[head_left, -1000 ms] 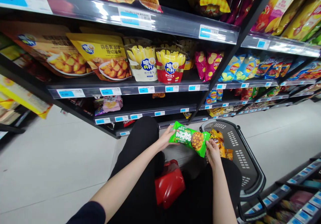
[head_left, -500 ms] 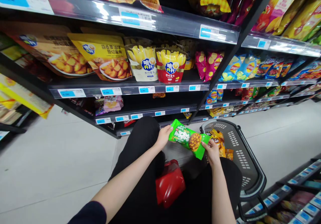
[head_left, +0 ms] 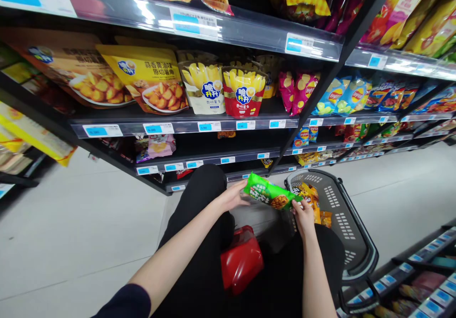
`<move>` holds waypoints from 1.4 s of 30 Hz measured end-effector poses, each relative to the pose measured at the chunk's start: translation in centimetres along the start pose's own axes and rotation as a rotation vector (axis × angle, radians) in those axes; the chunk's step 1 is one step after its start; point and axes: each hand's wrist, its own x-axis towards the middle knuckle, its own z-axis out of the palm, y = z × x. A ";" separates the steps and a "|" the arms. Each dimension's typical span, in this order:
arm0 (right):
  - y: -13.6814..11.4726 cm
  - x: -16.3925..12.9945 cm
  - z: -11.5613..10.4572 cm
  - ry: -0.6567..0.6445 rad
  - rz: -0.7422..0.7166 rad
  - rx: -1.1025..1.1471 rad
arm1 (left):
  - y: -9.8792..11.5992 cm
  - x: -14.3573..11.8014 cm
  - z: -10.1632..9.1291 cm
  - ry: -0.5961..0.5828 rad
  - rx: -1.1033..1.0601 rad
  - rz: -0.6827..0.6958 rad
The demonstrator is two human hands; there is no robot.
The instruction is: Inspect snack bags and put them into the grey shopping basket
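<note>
Green packet: snack bag (head_left: pixel 270 195) held flat over the basket (head_left: pixel 351 242) rim, near the orange packs (head_left: pixel 313 204).
Left grip: left hand (head_left: pixel 233 197) cupping the bag's near end, steadying it.
Right grip: right hand (head_left: pixel 302 213) pinching the far corner.

Left hand (head_left: pixel 233 197) and right hand (head_left: pixel 302 213) grip green snack bag (head_left: pixel 269 194) above basket (head_left: pixel 351 232).

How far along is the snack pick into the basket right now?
Done: orange snack packs already lie in the dark shopping basket. In hand: the green snack bag is held at both ends by the left hand and right hand, beside the basket's near rim. Left: the bag is not yet inside.
</note>
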 end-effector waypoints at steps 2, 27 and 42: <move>-0.4 0.0 0.1 -0.047 -0.015 0.042 | 0.1 -0.2 -0.1 -0.091 -0.116 -0.092; 0.7 -0.2 0.5 -0.124 0.077 0.032 | -0.8 0.5 1.1 0.212 0.491 0.251; 1.1 0.2 0.8 -0.154 0.045 0.060 | -0.9 0.7 0.4 0.438 0.684 0.457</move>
